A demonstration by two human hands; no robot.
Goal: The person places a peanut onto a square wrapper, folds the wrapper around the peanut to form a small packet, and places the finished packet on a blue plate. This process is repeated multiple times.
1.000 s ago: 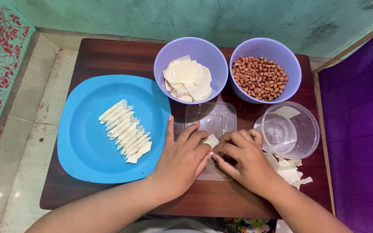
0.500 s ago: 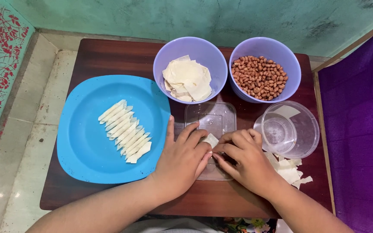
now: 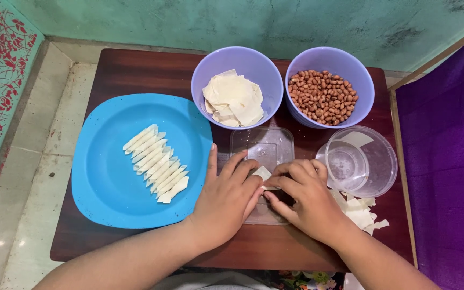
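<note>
Pale wrapper [image 3: 262, 173] pinched between left hand [image 3: 226, 200] and right hand [image 3: 307, 196] over clear lid [image 3: 264, 147] on desk [image 3: 135, 70], blue plate [image 3: 103, 182] of rolls [image 3: 157, 171] left, wrapper bowl [image 3: 237, 88], peanut bowl [image 3: 330, 88], clear tub [image 3: 358, 161] beyond.

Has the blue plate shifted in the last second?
No. The blue plate keeps its place on the brown table, its rim still beside the bowl of wrappers.
</note>
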